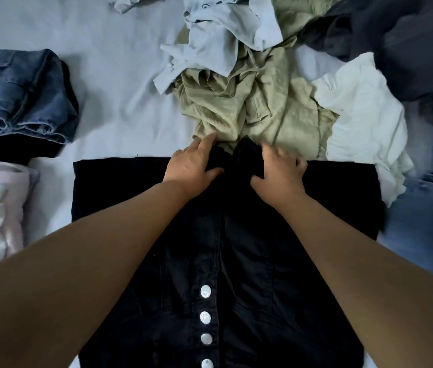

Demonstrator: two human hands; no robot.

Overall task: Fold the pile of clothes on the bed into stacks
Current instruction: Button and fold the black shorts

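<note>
Fingers (204, 144) curled, gripping black jacket (236, 248) collar

Your left hand (193, 166) and right hand (280, 168) pinch the black buttoned garment (236, 261) at its collar; beyond your fingertips lies the crumpled olive garment (263, 107).

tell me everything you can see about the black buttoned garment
The black garment looks like heavy denim-like cloth, spread flat on the bed, front up. A row of silver buttons runs down its centre placket. Its far edge meets the crumpled olive garment. The left hand and right hand both pinch the cloth at the collar end, and both forearms lie across it.
</note>
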